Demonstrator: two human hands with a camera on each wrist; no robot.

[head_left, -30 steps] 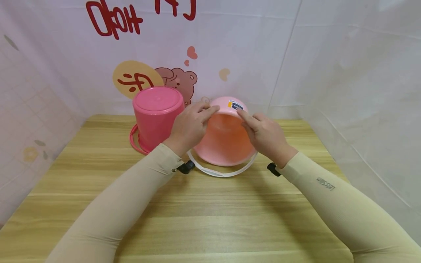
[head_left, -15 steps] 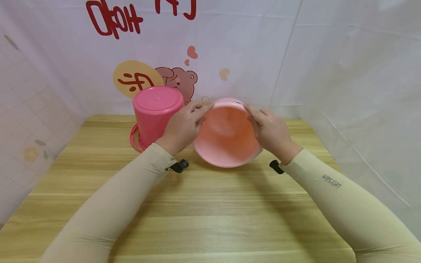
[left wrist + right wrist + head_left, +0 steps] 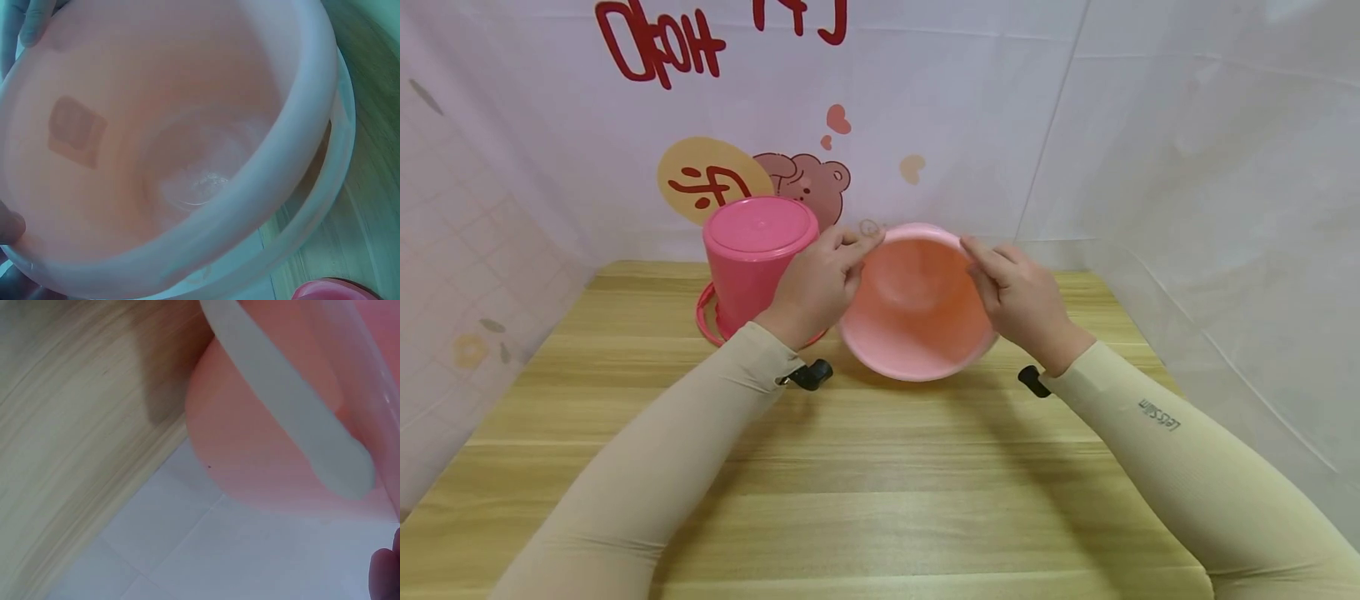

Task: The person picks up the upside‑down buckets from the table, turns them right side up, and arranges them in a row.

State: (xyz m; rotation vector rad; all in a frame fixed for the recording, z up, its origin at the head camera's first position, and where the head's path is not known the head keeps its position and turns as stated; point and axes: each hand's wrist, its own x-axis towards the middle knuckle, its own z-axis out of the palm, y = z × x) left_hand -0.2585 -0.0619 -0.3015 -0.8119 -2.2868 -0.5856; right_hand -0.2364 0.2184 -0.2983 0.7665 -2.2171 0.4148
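A light pink bucket (image 3: 917, 308) lies tilted on the table, its mouth facing me. At the upper left of its rim my left hand (image 3: 820, 283) pinches the edge. My right hand (image 3: 1018, 292) pinches the rim's upper right side. A left-hand thumb (image 3: 11, 226) shows inside the bucket in the left wrist view, where a label shows faintly through the wall. The bucket's white handle (image 3: 294, 406) lies against its outer side in the right wrist view; the head view hides it. Only a fingertip of the right hand appears at that wrist view's edge.
Beside my left hand a darker pink bucket (image 3: 760, 258) stands upside down, with its handle (image 3: 703, 317) on the table. The wooden table (image 3: 917, 492) reaches a printed white cloth (image 3: 970, 108) behind, with more white sheeting (image 3: 1225, 208) on the right.
The light pink bucket has turned so its mouth faces me more and its outer label is out of sight. Its white handle has left the front. Both hands have spread slightly apart.
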